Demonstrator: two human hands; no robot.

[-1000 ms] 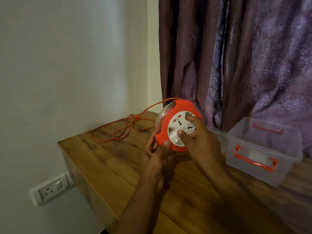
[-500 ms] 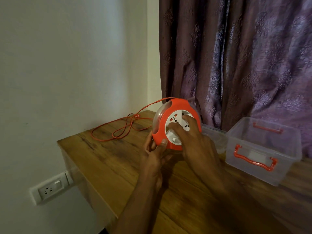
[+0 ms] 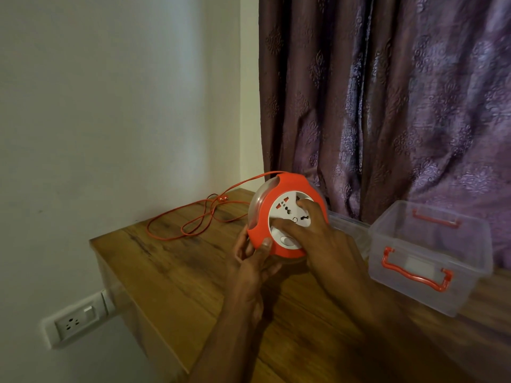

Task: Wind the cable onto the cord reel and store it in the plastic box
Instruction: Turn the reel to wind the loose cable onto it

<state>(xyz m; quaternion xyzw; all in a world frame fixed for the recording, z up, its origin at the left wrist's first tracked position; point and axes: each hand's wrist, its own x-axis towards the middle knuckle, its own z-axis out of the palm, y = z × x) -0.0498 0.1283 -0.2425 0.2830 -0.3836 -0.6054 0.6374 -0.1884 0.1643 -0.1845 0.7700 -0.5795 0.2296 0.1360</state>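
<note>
The left hand (image 3: 253, 261) grips the lower edge of the cord reel (image 3: 287, 214), thumb curled over the orange rim and fingers wrapped behind the clear back, holding it up on edge just above the wooden table (image 3: 193, 277). The right hand (image 3: 309, 230) lies over the white socket face, its fingers bent onto the dial as if cranking it round; exactly what the fingertips catch on I cannot tell.

By my reckoning the winding is only partly done. A good length of the orange cable (image 3: 193, 222) lies in loose loops on the far corner of the table, running up to the top of the reel, with what looks like its plug among the loops near the wall. The plastic box (image 3: 425, 261) stands open and well apart to the right, nothing of the reel in it, with what looks like its clear lid (image 3: 345, 225) behind the reel. So the rest of the cable has to come in, then the reel goes into the box.

Compared with a second ago, the right hand has swung round the white face, from the right side towards the lower middle, and the loops on the table have barely altered.
</note>
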